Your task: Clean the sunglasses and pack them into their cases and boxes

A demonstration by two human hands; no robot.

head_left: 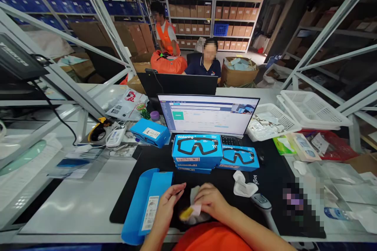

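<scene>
My right hand [213, 200] is closed on a pale, thin wrapping [203, 217] just above the desk mat, near my body. Something yellow [186, 213] and glossy shows at the wrapping's left side; its kind I cannot make out. Left of it, my left hand [167, 202] is held with fingers stretched out, and nothing shows in it. Beside that hand lies an opened blue box [149, 192] with a white label, its lid flap folded out to the left. Stacked blue boxes [196, 148] printed with sunglasses stand behind my hands.
A similar blue box [240, 158] lies right of the stack, before a lit monitor [209, 115]. White moulded packaging [245, 185] and a barcode scanner [262, 204] lie to the right. White baskets [313, 108] stand at the back right. Two people are beyond the desk.
</scene>
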